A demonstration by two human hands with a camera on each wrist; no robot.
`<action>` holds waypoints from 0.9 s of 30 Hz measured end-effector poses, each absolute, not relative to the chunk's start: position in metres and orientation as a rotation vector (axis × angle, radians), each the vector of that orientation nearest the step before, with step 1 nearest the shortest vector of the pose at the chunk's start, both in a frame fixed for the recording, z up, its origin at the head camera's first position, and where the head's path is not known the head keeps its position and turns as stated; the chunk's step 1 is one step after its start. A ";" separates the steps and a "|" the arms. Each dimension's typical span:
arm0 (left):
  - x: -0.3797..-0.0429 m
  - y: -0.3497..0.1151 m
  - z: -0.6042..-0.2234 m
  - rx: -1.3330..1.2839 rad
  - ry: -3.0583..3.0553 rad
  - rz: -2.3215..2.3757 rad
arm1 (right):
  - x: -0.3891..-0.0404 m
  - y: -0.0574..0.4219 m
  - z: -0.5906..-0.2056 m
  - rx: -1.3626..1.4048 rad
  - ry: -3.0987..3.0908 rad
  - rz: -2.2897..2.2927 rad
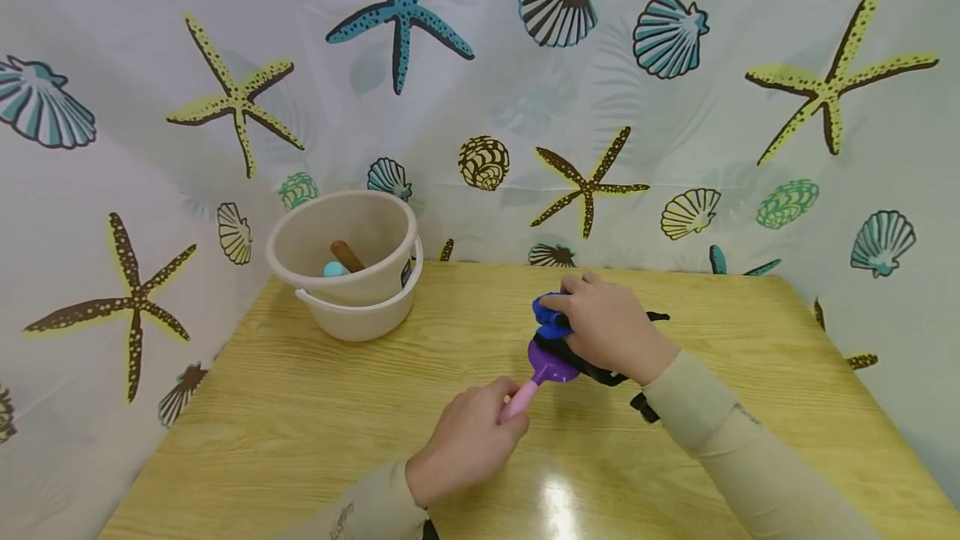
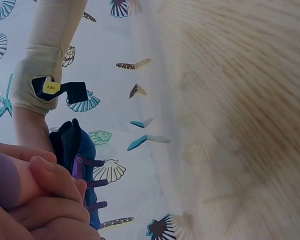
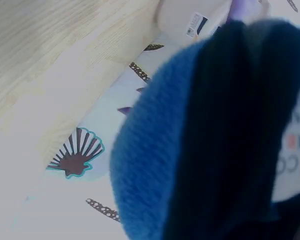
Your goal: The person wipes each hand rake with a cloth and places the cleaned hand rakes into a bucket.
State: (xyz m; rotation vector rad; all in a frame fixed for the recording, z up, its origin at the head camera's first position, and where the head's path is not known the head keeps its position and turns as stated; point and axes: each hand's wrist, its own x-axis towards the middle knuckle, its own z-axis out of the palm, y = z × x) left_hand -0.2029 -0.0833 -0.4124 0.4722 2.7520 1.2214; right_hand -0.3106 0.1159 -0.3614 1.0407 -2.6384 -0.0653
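Note:
My left hand [image 1: 467, 442] grips the pink handle of a purple pasta server [image 1: 519, 401], its head pointing away from me above the table. Short purple prongs stick out from that head in the left wrist view. With my right hand [image 1: 611, 325] I hold a blue and black cloth [image 1: 552, 317] against the server's head, covering part of it. Close up in the right wrist view, the cloth [image 3: 150, 145] looks fuzzy blue with dark folds, and a white printed label shows beside it.
A cream bucket [image 1: 363, 322] with a white handle stands at the table's back left. Inside it are a brown rod-like thing [image 1: 347, 256] and a light blue thing [image 1: 334, 269]. A patterned curtain [image 1: 480, 98] surrounds the wooden table [image 1: 300, 440].

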 end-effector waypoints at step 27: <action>-0.197 -0.083 -0.415 0.516 2.794 1.220 | -0.317 0.139 -0.370 1.008 -2.748 0.029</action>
